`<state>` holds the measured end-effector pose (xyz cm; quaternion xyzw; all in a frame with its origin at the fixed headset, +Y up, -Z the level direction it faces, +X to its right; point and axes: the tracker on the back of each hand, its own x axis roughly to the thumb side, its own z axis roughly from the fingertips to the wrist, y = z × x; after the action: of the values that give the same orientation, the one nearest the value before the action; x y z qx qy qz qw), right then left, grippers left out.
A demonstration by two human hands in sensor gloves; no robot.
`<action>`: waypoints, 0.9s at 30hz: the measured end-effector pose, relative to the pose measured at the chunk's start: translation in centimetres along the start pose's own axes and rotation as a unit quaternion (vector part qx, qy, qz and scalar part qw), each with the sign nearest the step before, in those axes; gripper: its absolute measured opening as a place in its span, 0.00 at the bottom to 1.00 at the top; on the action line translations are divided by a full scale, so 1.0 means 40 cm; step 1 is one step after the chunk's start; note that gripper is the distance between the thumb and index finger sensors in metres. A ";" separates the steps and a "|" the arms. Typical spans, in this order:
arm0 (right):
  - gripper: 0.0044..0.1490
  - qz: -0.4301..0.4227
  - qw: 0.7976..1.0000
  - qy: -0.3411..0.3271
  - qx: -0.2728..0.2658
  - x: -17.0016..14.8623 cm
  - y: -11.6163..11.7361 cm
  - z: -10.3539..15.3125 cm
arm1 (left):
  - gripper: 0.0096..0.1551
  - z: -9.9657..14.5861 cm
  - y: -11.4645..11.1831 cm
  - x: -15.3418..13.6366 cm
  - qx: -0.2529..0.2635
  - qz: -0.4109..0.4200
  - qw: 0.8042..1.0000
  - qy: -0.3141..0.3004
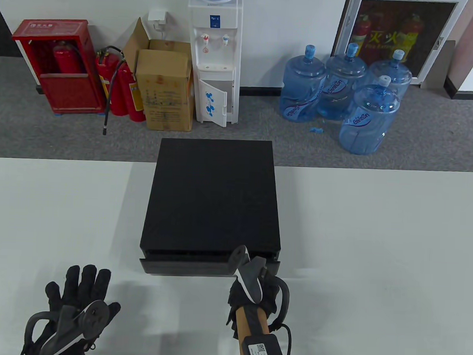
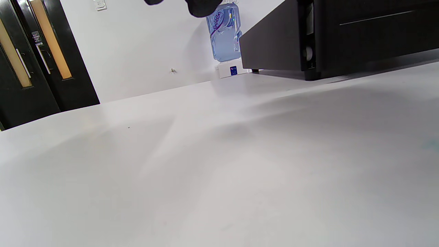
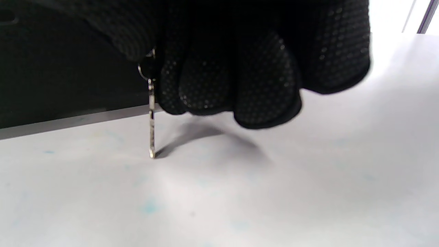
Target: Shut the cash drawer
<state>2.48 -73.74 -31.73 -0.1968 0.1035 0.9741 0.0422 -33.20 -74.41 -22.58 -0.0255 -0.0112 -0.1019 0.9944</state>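
Observation:
The black cash drawer case [image 1: 214, 196] stands mid-table. Its drawer front [image 1: 185, 267] sticks out a little toward me, with a dark gap above it. My right hand [image 1: 255, 282] is at the right end of the drawer front. In the right wrist view its fingers [image 3: 240, 79] are curled tight against the drawer front [image 3: 61, 68]. A small metal key [image 3: 151, 120] hangs from a ring at their left side, its tip near the table. My left hand [image 1: 78, 292] rests flat on the table at the lower left, fingers spread, apart from the drawer. The left wrist view shows the case side [image 2: 274, 44].
The white table [image 1: 374, 250] stretches bare to both sides of the case. Beyond its far edge on the floor stand a water dispenser [image 1: 216, 59], a cardboard box [image 1: 166, 88], red extinguishers [image 1: 123, 86] and several blue water bottles [image 1: 342, 92].

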 end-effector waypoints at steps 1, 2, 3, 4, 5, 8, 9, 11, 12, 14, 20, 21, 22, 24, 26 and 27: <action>0.25 -0.006 1.000 0.003 0.001 0.000 -0.001 -0.002 | 0.50 0.000 0.000 0.002 0.001 -0.002 1.000 -0.001; 0.25 -0.010 1.000 0.004 0.003 -0.001 -0.001 -0.003 | 0.50 0.000 0.000 0.003 0.001 -0.003 1.000 -0.002; 0.25 -0.015 1.000 0.006 0.004 -0.001 0.001 -0.007 | 0.50 0.000 0.000 0.004 0.001 -0.003 1.000 -0.004; 0.25 -0.019 1.000 0.007 0.004 -0.002 0.002 -0.009 | 0.50 0.000 0.000 0.006 -0.001 -0.003 1.000 -0.005; 0.25 -0.025 1.000 0.007 0.002 -0.002 0.003 -0.010 | 0.50 0.000 -0.001 0.007 -0.002 -0.002 1.000 -0.006; 0.25 -0.032 0.999 0.009 0.000 -0.001 0.002 -0.015 | 0.50 -0.002 -0.001 0.009 -0.003 -0.004 1.000 -0.008; 0.25 -0.035 0.999 0.011 -0.001 0.000 0.002 -0.018 | 0.50 -0.002 -0.001 0.009 -0.003 -0.004 1.000 -0.008; 0.25 -0.040 0.999 0.014 0.002 0.002 0.000 -0.021 | 0.50 -0.002 -0.001 0.009 -0.003 -0.005 1.000 -0.009; 0.25 -0.040 0.999 0.015 0.001 0.002 0.000 -0.022 | 0.50 -0.002 -0.001 0.010 -0.004 -0.005 1.000 -0.010; 0.25 -0.040 0.999 0.018 0.001 0.004 0.000 -0.029 | 0.50 -0.003 0.000 0.011 -0.004 -0.007 1.000 -0.011; 0.25 -0.047 0.999 0.022 0.001 0.008 0.001 -0.045 | 0.50 -0.005 -0.001 0.017 -0.004 -0.009 1.000 -0.016; 0.25 -0.050 0.998 0.023 0.005 0.008 0.002 -0.049 | 0.50 -0.006 -0.001 0.017 -0.004 -0.009 1.000 -0.017; 0.25 -0.053 0.998 0.024 0.011 0.008 0.000 -0.051 | 0.50 -0.006 -0.001 0.018 -0.004 -0.009 1.000 -0.017; 0.25 -0.055 0.998 0.024 0.015 0.008 0.000 -0.055 | 0.50 -0.006 -0.001 0.018 -0.004 -0.009 1.000 -0.018; 0.25 -0.060 0.998 0.024 0.017 0.007 -0.001 -0.057 | 0.50 -0.007 -0.001 0.019 -0.004 -0.009 1.000 -0.018; 0.25 -0.061 0.998 0.025 0.016 0.007 -0.001 -0.057 | 0.50 -0.007 -0.002 0.020 -0.004 -0.008 1.000 -0.018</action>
<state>3.10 -74.18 -33.90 -0.2259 0.1076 0.9628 0.1020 -32.44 -74.65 -22.83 -0.0311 -0.0292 -0.1099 0.9930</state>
